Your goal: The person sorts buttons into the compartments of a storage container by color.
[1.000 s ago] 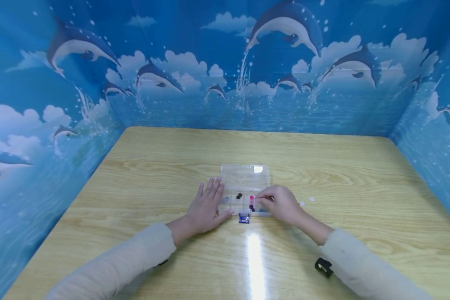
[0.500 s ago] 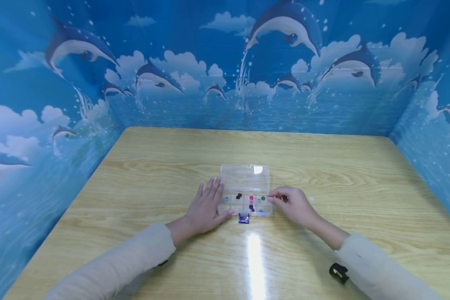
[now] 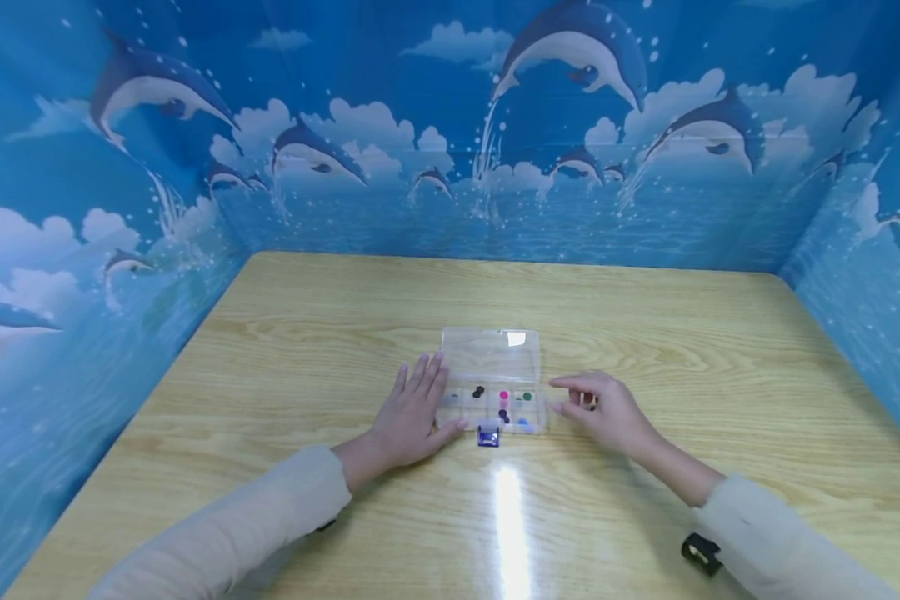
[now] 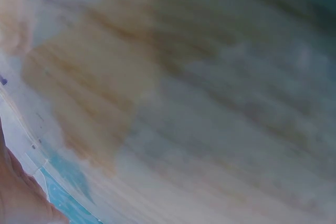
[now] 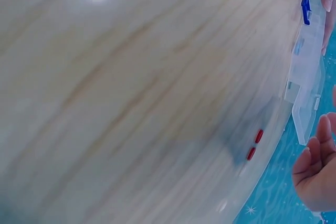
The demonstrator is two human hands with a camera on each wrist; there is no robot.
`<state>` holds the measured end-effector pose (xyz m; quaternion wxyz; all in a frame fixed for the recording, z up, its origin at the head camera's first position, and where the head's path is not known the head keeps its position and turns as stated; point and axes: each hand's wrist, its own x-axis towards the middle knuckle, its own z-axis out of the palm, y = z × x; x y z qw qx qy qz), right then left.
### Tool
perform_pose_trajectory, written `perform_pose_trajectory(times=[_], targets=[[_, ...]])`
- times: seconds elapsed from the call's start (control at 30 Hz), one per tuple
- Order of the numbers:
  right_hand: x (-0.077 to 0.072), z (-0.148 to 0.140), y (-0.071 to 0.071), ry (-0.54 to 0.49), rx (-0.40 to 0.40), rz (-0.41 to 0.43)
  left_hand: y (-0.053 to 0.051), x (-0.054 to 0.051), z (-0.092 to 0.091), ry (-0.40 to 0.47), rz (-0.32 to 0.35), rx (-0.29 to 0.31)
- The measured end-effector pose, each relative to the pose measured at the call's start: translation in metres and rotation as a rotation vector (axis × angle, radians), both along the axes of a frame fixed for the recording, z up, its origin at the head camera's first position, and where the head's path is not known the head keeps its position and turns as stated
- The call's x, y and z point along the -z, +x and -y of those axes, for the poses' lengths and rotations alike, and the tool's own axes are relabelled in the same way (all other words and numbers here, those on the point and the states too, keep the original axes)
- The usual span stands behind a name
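A clear plastic compartment box (image 3: pixel 513 429) lies on the table with its transparent lid (image 3: pixel 487 354) folded back. Its compartments hold small pieces: black (image 3: pixel 478 392), pink (image 3: pixel 503 395), green (image 3: pixel 527 397), dark purple (image 3: pixel 503 414) and blue (image 3: pixel 523 422). A dark blue latch (image 3: pixel 487 436) hangs at the front edge. My left hand (image 3: pixel 412 417) rests with spread fingers against the box's left side. Just right of the box is my right hand (image 3: pixel 603 412), thumb and index finger apart, nothing visible between them. In the right wrist view, two red capsule-shaped pieces (image 5: pixel 259 136) lie on the table near that hand.
The wood-grain table (image 3: pixel 345 308) is enclosed by blue dolphin-print curtains (image 3: pixel 390 217). A bright light reflection (image 3: pixel 512 525) lies in front of the box. A black wrist fitting (image 3: pixel 701 554) shows under the right sleeve. The left wrist view mostly shows blurred tabletop.
My right hand has moved right from above the compartments to outside the box, and its thumb and index finger have parted. The green piece has come into view. My left hand has stayed put.
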<state>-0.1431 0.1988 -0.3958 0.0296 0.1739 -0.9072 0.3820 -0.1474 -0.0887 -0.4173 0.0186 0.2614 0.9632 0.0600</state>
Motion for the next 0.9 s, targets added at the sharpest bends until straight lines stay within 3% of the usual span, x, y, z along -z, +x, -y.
perform_pose_trajectory(times=[0.5, 0.9], targets=[[0.006, -0.024, 0.006, 0.133, -0.041, -0.116, 0.000, 0.000, 0.000, 0.000, 0.001, 0.001], [0.010, -0.040, 0.009, 0.208, -0.038, -0.074, 0.000, -0.002, 0.000, -0.002, 0.014, -0.002]])
